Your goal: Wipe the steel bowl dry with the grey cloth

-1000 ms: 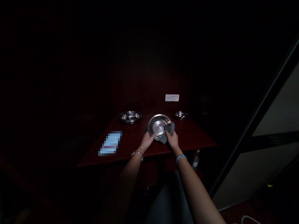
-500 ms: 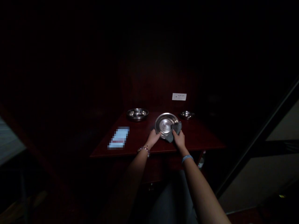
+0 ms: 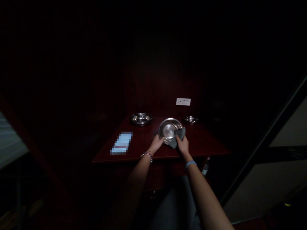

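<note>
The big pan [image 3: 169, 129] sits on the dark red bench [image 3: 203, 143], near the middle and close to the near edge. It looks tipped up a little toward the person, with its shiny inside showing.

The left hand [image 3: 157, 142] grips the pan's near left rim, fingers curled on it. The right hand [image 3: 182, 145] is closed on a grey cloth [image 3: 179, 135]. The cloth is pressed on the right side of the pan, lying over the rim and partly inside.

This looks like the middle of wiping the pan. The inside is bright and shiny where the cloth is not, so that part may be done. The room is too dark to tell if any dirt is left. The cloth covers only the right side now, so the rest of the rim and the outside may be left to wipe.

Two more pans sit farther back. A bowl [image 3: 141, 118] is at the far left and a small dish [image 3: 191, 120] is at the far right. No hand or cloth is near them, and I cannot tell if they are clean.

A pale blue card [image 3: 121, 143] lies on the left of the bench. A white socket [image 3: 183, 101] is on the far wall.
</note>
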Tool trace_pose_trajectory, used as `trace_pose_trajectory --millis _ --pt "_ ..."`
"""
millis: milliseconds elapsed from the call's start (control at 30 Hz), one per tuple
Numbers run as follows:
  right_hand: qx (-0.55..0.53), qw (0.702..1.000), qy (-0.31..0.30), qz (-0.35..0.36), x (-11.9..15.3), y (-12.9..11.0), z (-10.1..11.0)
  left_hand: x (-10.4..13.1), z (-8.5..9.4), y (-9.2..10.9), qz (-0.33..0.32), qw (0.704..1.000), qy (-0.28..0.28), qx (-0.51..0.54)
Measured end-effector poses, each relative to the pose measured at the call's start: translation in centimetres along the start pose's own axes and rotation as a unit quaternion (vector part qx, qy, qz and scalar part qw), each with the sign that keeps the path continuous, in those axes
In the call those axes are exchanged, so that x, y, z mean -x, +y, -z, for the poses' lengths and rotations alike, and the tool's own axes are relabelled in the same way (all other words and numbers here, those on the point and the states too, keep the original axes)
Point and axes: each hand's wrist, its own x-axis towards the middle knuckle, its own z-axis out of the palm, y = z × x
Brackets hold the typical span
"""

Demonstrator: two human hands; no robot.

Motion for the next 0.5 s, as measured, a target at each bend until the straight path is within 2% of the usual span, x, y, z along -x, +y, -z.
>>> trace_pose_trajectory --millis 200,500 --pt "0.018 1.000 0.006 0.006 0.16 -0.47 0.00 -0.17 0.12 -0.24 0.005 1.000 0.003 -0.012" --pt "0.014 1.000 0.008 0.010 0.01 -0.06 -0.29 -0.41 0.20 -0.50 0.010 1.000 -0.002 0.023"
